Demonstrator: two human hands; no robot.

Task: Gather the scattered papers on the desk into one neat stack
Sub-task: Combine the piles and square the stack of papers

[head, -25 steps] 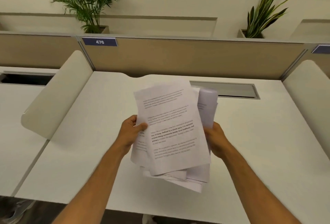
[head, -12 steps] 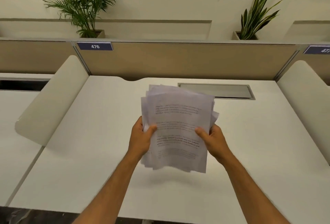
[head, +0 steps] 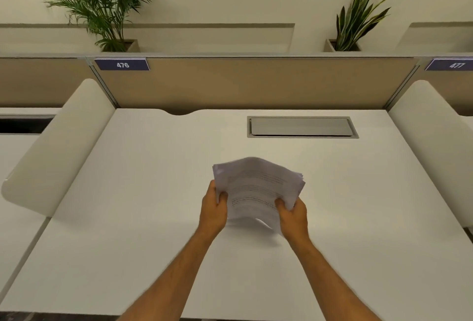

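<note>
1. We are holding a bundle of white printed paper sheets (head: pixel 258 190) with both hands, over the middle of the white rectangular desk (head: pixel 133 218), a little toward its right side.
2. Our left hand (head: pixel 213 212) is gripping the bundle's left edge, thumb lying on the top sheet and fingers curled behind it.
3. Our right hand (head: pixel 293 215) is gripping the lower right edge the same way, thumb pressing on the printed face, fingers closed underneath.
4. The sheets are tilting up away from us, their far edges fanning slightly and not yet flush; the near edge is blurring, so we cannot tell whether it is touching the desk.
5. We are seeing a grey metal cable flap (head: pixel 302 127) set into the desk near its far right corner, well apart from the bundle.
6. A tan fabric divider panel (head: pixel 256 82) is standing along the far edge, carrying a dark blue "476" number tag (head: pixel 122 64) at its left end.
7. Two green potted plants (head: pixel 102 8) are sitting on the ledge behind the divider.
</note>
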